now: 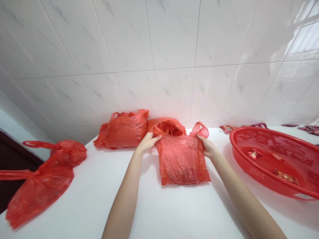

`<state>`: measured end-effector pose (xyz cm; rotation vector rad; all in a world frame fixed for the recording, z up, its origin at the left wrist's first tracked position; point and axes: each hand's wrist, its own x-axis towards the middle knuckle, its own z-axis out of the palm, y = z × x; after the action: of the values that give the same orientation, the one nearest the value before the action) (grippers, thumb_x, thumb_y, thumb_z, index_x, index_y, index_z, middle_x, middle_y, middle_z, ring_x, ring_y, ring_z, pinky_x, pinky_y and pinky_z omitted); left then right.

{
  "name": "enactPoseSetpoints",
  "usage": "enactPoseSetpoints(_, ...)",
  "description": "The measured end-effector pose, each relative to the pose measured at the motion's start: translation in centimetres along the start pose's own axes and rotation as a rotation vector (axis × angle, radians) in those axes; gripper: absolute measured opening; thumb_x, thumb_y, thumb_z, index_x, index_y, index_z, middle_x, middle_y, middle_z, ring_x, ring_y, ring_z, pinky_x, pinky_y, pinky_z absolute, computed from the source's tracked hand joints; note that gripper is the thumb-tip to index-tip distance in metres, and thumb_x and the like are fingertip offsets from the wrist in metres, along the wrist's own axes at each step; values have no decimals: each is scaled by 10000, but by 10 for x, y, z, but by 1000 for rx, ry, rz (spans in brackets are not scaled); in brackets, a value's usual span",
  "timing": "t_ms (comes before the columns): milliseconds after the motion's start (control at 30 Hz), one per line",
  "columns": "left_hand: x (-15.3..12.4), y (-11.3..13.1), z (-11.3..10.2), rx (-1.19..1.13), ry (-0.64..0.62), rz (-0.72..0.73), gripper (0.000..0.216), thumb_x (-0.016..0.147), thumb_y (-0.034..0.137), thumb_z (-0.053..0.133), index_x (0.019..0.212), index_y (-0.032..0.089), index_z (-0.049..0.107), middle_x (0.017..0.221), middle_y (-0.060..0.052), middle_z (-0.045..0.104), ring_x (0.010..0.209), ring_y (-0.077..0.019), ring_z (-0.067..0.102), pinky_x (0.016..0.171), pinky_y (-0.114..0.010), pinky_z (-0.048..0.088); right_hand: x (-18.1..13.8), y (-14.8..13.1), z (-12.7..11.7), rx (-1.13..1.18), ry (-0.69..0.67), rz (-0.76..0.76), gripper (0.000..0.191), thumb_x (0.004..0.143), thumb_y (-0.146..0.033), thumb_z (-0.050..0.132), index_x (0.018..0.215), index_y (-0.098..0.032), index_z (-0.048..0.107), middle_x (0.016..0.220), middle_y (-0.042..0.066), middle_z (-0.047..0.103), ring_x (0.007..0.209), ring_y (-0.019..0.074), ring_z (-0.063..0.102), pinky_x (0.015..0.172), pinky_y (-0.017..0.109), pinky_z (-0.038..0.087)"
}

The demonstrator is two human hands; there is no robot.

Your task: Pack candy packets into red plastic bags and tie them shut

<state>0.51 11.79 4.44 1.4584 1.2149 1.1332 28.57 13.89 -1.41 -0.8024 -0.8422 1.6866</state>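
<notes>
A thin red plastic bag (183, 161) stands on the white table in front of me, with something darker showing faintly through its lower part. My left hand (147, 142) pinches its upper left edge between thumb and fingers. On the other side, my right hand (207, 146) grips the upper right edge just under a handle loop; some of its fingers are hidden behind the plastic. Right behind this bag lies another open, crumpled red bag (171, 122). A full red bag (122, 131) leans near the wall to the left of it.
At right sits a red perforated basket (269, 187) holding a few small wrapped snacks (253, 153). More packets (227, 129) lie behind it. Two tied red bags, one nearer (41, 189) and one farther (72, 152), rest at the table's left edge. A tiled wall (174, 39) closes the back.
</notes>
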Motion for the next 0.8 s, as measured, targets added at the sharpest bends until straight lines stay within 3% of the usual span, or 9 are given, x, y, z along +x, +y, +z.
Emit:
enactPoseSetpoints(100, 2, -1, 1, -2, 23, 16, 430, 636, 486, 857, 838, 133, 717, 813, -91, 766, 825, -265, 711, 779, -380, 554, -4, 1, 7, 16, -13, -24, 121, 914, -323, 649, 871, -222, 699, 809, 52, 786, 796, 215, 765, 788, 326, 624)
enactPoseSetpoints(233, -2, 4, 1, -6, 30, 13, 466, 619, 498, 860, 877, 135, 727, 910, -107, 780, 886, -283, 717, 834, -397, 546, -17, -5, 21, 47, -122, -74, 268, 897, -414, 637, 1077, -235, 722, 1175, 77, 767, 1148, 263, 701, 997, 387, 556)
enactPoseSetpoints(300, -5, 8, 1, -6, 28, 3, 497, 605, 503, 868, 911, 136, 729, 962, -112, 782, 903, -281, 717, 839, -390, 542, -21, -8, 26, 52, -184, -93, 310, 872, -437, 657, 1088, -226, 725, 1253, 82, 738, 1238, 282, 650, 1056, 411, 518)
enactPoseSetpoints(500, -10, 17, 4, -73, 50, 8, 586, 600, 576, 859, 977, 146, 735, 1023, -110, 780, 953, -287, 715, 822, -366, 545, -25, -11, 31, 80, -207, -117, 326, 792, -458, 714, 1018, -225, 739, 1220, 79, 751, 1270, 307, 622, 1097, 435, 484)
enactPoseSetpoints(700, -10, 21, 10, -120, 120, 63, 635, 578, 645, 840, 951, 141, 744, 991, -102, 781, 965, -292, 704, 834, -367, 534, -27, -12, 34, 86, -269, -48, 231, 733, -466, 697, 786, -243, 725, 1101, 70, 786, 1278, 328, 607, 1086, 436, 470)
enactPoseSetpoints(800, -12, 24, 12, -130, 95, 87, 614, 605, 625, 836, 977, 143, 756, 1016, -106, 781, 987, -297, 702, 849, -365, 532, -29, -11, 34, 57, -302, -75, 182, 699, -408, 700, 750, -236, 728, 1109, 69, 784, 1286, 330, 597, 1088, 441, 448)
